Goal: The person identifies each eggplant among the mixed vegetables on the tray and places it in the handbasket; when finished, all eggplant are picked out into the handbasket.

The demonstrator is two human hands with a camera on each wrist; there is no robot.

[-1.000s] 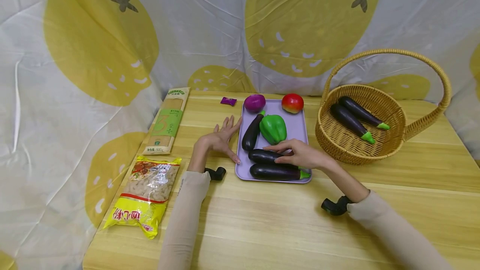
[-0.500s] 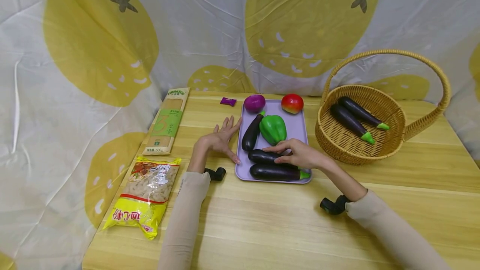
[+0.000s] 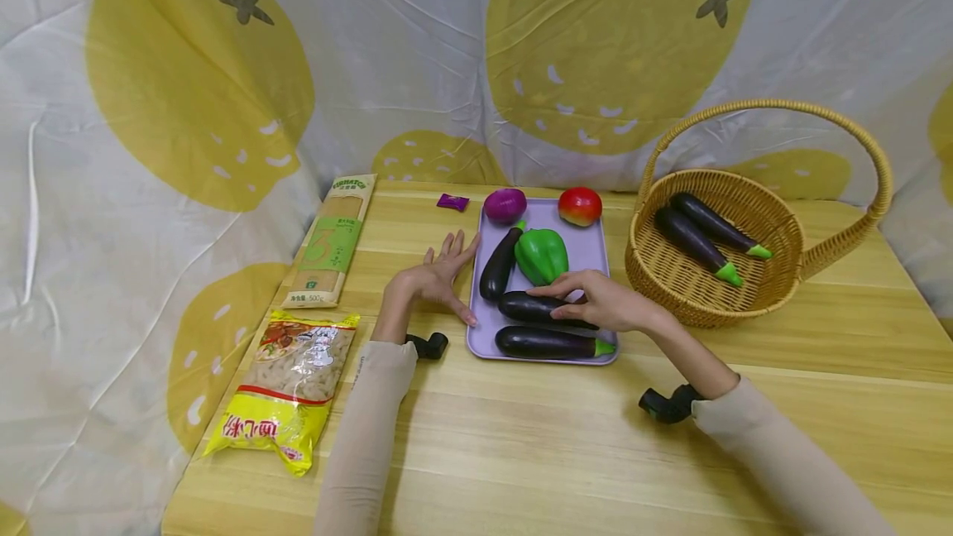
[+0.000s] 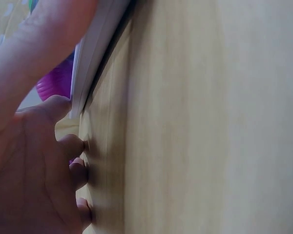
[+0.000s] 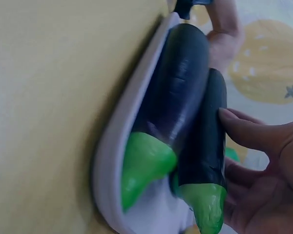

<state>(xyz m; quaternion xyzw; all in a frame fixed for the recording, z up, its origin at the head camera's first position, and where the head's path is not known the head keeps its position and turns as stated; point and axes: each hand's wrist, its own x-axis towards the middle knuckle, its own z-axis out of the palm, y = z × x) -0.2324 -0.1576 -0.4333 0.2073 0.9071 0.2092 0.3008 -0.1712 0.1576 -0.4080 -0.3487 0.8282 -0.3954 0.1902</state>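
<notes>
On the lilac tray [image 3: 586, 259], my right hand [image 3: 612, 304] pinches the rear of two crosswise eggplants [image 3: 527, 307] between thumb and fingers. The right wrist view shows this eggplant [image 5: 205, 134] raised beside the front eggplant [image 5: 178, 83], which lies along the tray's near rim. My left hand [image 3: 433, 281] spreads its fingers at the tray's left edge; its thumb and index finger are against the rim. Farther back on the tray are a third eggplant [image 3: 499, 265], a green bell pepper [image 3: 541, 255], a purple onion-like vegetable [image 3: 505, 205] and a red round fruit [image 3: 580, 205].
A wicker basket [image 3: 648, 279] with a tall handle stands right of the tray, two eggplants [image 3: 692, 242] inside. Leftward lie a noodle pack [image 3: 331, 246] and a yellow-ended food bag [image 3: 290, 379]. A small purple packet [image 3: 452, 202] lies at the back.
My right hand and the pinched eggplant have shifted slightly up and right in the head view, widening the gap to the front eggplant. My left hand has stayed in place.
</notes>
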